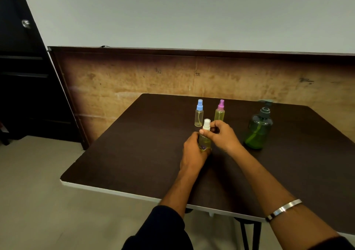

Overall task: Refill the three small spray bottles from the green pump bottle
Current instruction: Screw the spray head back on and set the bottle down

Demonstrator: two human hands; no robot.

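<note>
A small white-capped spray bottle (205, 138) with yellowish liquid stands on the dark table (134, 149). My left hand (193, 151) grips its body from the left. My right hand (221, 134) pinches the neck just under the white cap. Behind it stand a blue-capped spray bottle (199, 113) and a pink-capped spray bottle (219, 111), both upright and untouched. The green pump bottle (258, 129), with a dark pump head, stands to the right, about half full of green liquid.
The table's near edge (123, 192) runs diagonally below my forearms. A brown wall panel (134, 76) stands behind the table. A dark cabinet (23, 76) fills the left side. A metal bangle (284, 209) sits on my right wrist.
</note>
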